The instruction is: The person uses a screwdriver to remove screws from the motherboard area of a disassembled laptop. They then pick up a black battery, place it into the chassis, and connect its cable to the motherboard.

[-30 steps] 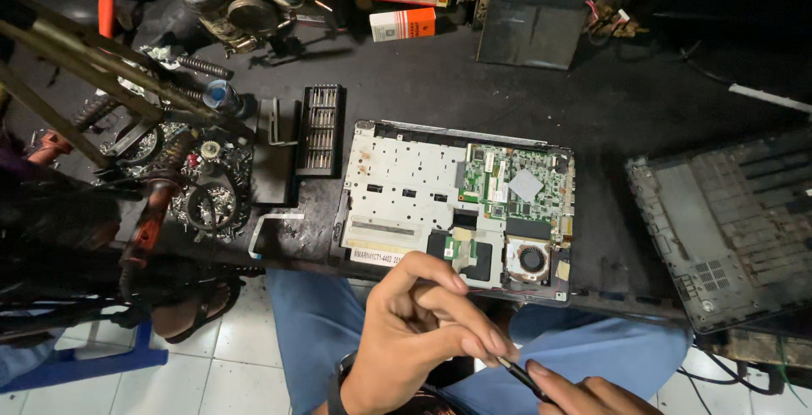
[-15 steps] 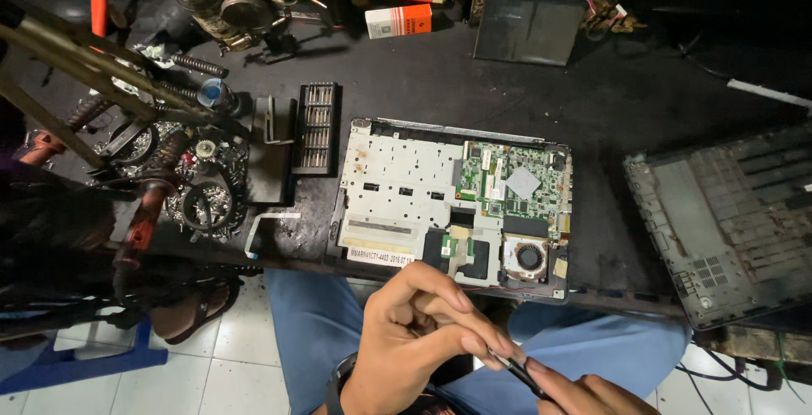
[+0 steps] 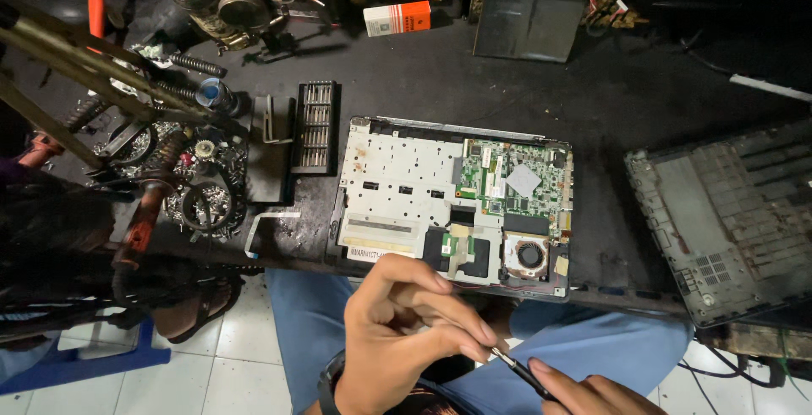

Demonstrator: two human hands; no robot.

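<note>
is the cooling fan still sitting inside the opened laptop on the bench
Yes, the round cooling fan sits in the lower right corner of the opened laptop, just below the green circuit board.

Left hand (image 3: 406, 339) was curled up near the bottom middle, thumb and fingertips (image 3: 480, 349) pinched tight together, pointing right. Right hand (image 3: 584, 390) barely poked in at the near edge, fingers angled up-left toward it.

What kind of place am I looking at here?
Probably an electronics repair bench: an opened laptop with its circuit board bared lies on the dark worktable, beside a screwdriver bit set and a removed bottom cover.
</note>
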